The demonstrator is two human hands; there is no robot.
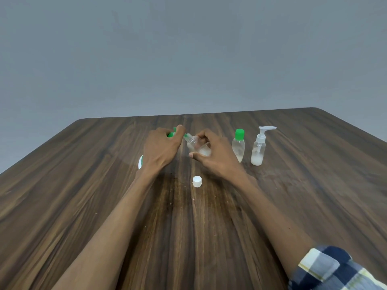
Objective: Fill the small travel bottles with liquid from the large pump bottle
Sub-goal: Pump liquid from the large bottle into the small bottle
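Observation:
My left hand rests on top of the large pump bottle and covers most of it; only its green pump head and a white and green edge show. The green spout points at the open neck of a small clear travel bottle. My right hand grips that bottle and tilts it toward the spout. Some whitish liquid lies in it. Its white cap sits on the table nearer to me.
To the right stand a small clear bottle with a green cap and a small clear pump bottle with a white pump, both holding a little whitish liquid. The wooden table ends at a grey wall behind.

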